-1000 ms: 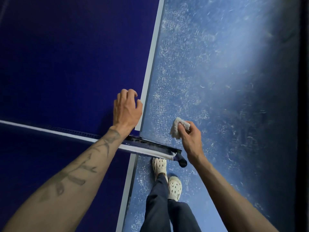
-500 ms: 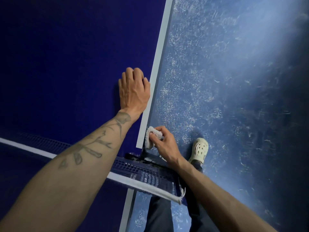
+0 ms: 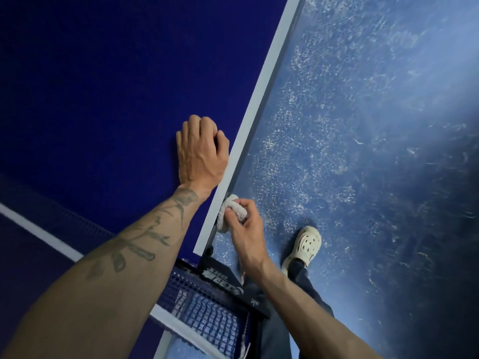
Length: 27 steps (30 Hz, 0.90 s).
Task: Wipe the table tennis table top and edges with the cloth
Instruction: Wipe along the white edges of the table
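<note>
While the left hand [image 3: 201, 154] is resting on the dark blue tabletop [image 3: 103, 86] with its fingers curled under and nothing visible in them, the right hand [image 3: 246, 237] is pinching a small whitish cloth [image 3: 234, 209] between thumb and bent fingers and pressing it against the table's side edge [image 3: 276, 73]. The cloth is sitting on the outer face of that edge, just below the white border line [image 3: 257, 99]. It is a short way ahead of the black net clamp [image 3: 220, 278] and the net [image 3: 207, 314] crossing the bottom of the view. The person is standing beside the table on a scuffed blue floor [image 3: 363, 151], one pale shoe [image 3: 305, 242] showing near the right wrist.

The edge is running as one long straight line from the clamp away from the person toward the top of the picture. The cloth is lying at its near end, so the stretch beyond it is lying forward of the right hand. That hand is the nearer of the two to the edge; the left is lying just inside the border line, on top. A stroke from here would probably be a slide along the edge's axis, away from the net, cloth held flat to the face.
</note>
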Each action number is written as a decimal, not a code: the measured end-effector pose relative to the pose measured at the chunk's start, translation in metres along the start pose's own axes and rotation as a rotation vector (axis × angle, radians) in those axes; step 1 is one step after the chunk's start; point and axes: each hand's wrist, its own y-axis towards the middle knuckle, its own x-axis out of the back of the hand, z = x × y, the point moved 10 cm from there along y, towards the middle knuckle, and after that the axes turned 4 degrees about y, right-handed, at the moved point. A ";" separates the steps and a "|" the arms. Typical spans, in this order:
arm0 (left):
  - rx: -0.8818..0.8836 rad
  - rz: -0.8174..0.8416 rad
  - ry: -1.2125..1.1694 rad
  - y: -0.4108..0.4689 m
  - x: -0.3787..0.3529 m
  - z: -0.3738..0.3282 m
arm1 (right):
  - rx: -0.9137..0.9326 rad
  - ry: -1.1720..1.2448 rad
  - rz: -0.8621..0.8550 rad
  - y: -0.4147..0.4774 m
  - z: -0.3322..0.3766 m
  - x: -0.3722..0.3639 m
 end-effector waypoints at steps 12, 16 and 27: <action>0.013 0.077 0.072 -0.001 -0.004 -0.002 | 0.052 -0.075 -0.012 0.044 0.078 0.016; 0.018 0.075 0.089 0.007 -0.005 -0.009 | 0.083 -0.067 -0.032 0.085 0.117 0.024; 0.007 0.047 0.019 0.158 -0.031 -0.081 | 0.088 -0.093 -0.078 0.142 0.192 0.043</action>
